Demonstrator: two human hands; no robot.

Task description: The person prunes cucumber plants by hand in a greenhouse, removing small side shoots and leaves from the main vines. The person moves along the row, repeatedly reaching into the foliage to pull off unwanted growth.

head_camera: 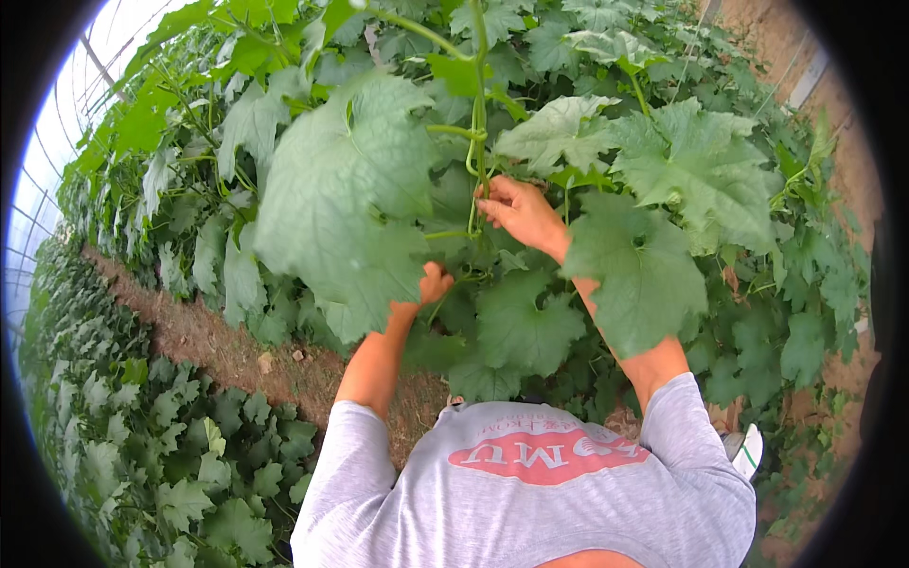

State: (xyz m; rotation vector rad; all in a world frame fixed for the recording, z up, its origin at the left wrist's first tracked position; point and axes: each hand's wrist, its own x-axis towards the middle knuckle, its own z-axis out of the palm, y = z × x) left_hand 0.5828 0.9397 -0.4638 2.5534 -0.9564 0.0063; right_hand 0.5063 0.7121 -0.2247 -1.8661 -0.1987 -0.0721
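My right hand pinches the upright green vine stem between thumb and fingers, just below a joint where a leaf stalk branches off. Lower and to the left, my left hand is curled beside the plant's lower stalks; foliage hides part of it, and whether it holds anything cannot be made out. One large lobed leaf hangs over my left wrist. Another broad leaf covers much of my right forearm. Below the hands, a darker leaf spreads out between my arms.
Dense vine foliage rises ahead and to both sides. A bare soil path with small stones runs along the left, with a lower row of leafy plants beyond it. The ribbed greenhouse cover curves at far left; an earthen wall stands upper right.
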